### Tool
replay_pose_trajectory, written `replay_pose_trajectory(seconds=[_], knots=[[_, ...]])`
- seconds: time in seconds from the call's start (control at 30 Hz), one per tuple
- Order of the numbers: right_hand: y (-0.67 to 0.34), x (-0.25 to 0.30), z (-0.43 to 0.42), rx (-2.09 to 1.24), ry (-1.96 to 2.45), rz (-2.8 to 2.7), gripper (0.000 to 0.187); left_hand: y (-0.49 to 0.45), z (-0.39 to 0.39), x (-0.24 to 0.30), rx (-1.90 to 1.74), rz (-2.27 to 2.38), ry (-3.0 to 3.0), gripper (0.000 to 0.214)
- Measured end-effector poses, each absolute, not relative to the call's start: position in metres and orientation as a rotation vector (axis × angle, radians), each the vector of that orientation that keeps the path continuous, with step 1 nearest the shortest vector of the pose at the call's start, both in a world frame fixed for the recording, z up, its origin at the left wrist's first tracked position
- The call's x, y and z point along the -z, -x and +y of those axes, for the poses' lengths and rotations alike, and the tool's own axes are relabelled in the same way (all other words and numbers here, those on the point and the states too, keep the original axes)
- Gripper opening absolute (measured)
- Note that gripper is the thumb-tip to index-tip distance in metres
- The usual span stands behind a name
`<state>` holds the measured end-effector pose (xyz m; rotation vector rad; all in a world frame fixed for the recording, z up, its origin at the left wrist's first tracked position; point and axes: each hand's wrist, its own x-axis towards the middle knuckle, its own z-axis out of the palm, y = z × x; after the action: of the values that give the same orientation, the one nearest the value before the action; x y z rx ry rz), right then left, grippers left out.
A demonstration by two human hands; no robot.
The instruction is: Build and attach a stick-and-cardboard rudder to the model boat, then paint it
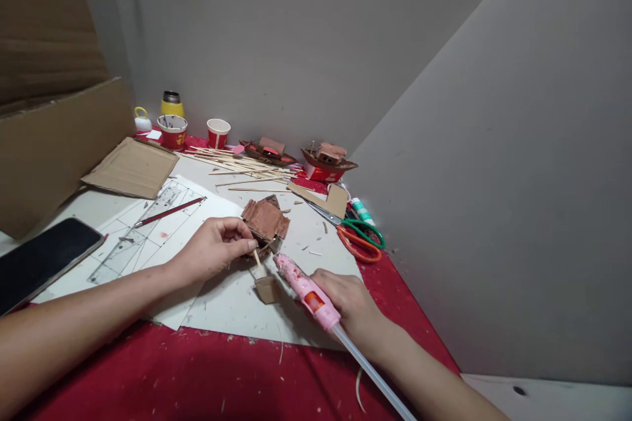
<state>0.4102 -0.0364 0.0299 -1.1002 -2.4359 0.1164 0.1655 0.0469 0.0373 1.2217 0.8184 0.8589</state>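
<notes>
My left hand (220, 250) is closed, thumb and fingertips pinching a pale thin wooden stick (259, 264). At the lower end of that stick is a small brown cardboard piece (266, 290). Right beside the fingers is a small brown model with a ridged roof (267, 218); its lower part is partly hidden by the hand. My right hand (345, 296) is wrapped round a pink hot glue gun (306, 286), with a long clear glue stick (370, 371) coming out of its back. The gun's nozzle points at the near edge of the model, close to my left fingertips.
Scissors (363, 240) and an L-shaped cardboard piece (336, 200) lie right. Loose wooden sticks (237, 163), two brown model boats (269, 152) and paper cups (218, 133) are behind. Left are a phone (52, 260), pencil (170, 212), ruler (116, 256) and cardboard box (64, 145).
</notes>
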Motion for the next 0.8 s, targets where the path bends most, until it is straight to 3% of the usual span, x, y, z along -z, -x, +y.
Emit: replay_pose_trajectory(seconds=[0.8], knots=[[-0.4101, -0.0267, -0.0379, -0.119, 1.194, -2.464, 0.026, -0.1659, 0.0469, -0.0358, -0.861, 0.826, -1.135, 0.014]])
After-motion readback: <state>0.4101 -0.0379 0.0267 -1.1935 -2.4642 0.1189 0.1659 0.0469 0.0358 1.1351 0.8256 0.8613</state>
